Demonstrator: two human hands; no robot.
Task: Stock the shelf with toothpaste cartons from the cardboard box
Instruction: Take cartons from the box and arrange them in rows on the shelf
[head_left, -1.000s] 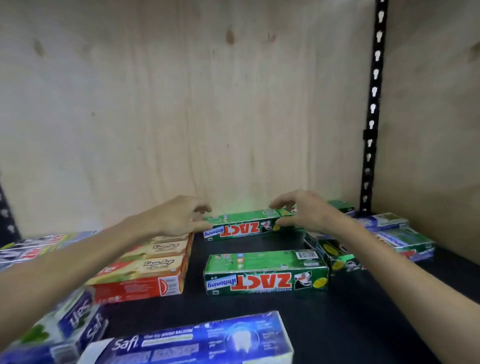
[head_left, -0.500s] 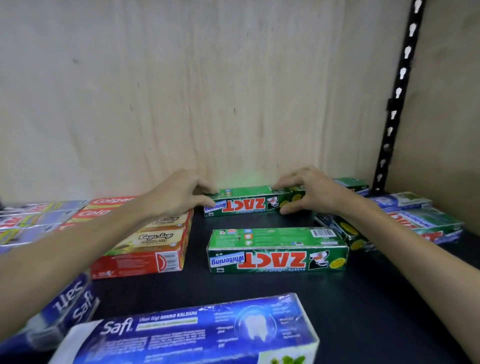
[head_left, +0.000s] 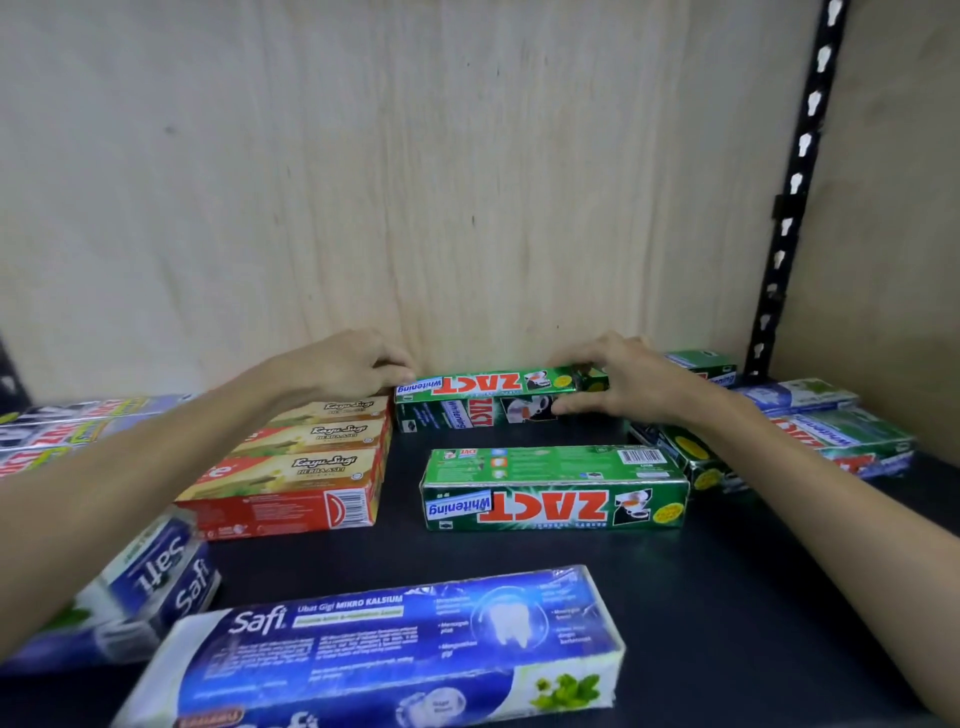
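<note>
A green ZACT toothpaste carton (head_left: 483, 397) lies at the back of the dark shelf (head_left: 727, 597), tipped so its printed face points upward. My left hand (head_left: 343, 369) holds its left end with curled fingers. My right hand (head_left: 623, 384) grips its right end, thumb in front and fingers over the top. A second green ZACT pack (head_left: 550, 488) lies flat in front of it. The cardboard box is out of view.
Red Kayu Sugi cartons (head_left: 306, 467) are stacked at the left, blue Safi packs (head_left: 395, 649) at the front and front left. More green and white cartons (head_left: 810, 431) lie at the right by the black slotted upright (head_left: 795, 187). A plywood wall closes the back.
The back ZACT carton has been tipped up against the wall between both hands, and its printed face now points upward. The view has moved closer.
</note>
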